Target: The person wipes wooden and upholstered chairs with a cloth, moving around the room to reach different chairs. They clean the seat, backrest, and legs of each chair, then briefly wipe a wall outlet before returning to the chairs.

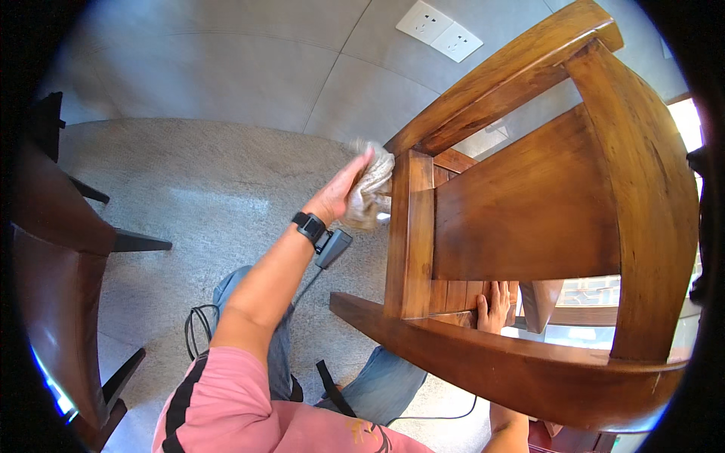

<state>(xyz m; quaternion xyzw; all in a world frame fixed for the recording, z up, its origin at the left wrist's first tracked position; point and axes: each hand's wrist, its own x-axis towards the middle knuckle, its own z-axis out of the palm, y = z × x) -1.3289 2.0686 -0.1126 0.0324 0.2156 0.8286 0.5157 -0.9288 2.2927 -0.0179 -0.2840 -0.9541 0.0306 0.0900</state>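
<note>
A wooden chair (pixel 527 204) with a broad back panel fills the right half of the view, its back towards me. My left hand (pixel 345 189), below a black wrist strap, holds a crumpled, pale, stained cloth (pixel 371 184) beside the chair's left rear edge; the cloth is partly blurred. Through the gap under the back panel, my right hand (pixel 496 308) shows resting on the slatted wooden seat (pixel 456 295), fingers extended. The chair's lower rail hides part of my right wrist.
Brown upholstered chairs (pixel 62 283) with dark legs stand at the left. A grey device (pixel 334 249) on a cable is near my left wrist. Black cable loops (pixel 195 328) lie by my leg. The tiled wall (pixel 255 62) with white power sockets (pixel 439 31) is ahead.
</note>
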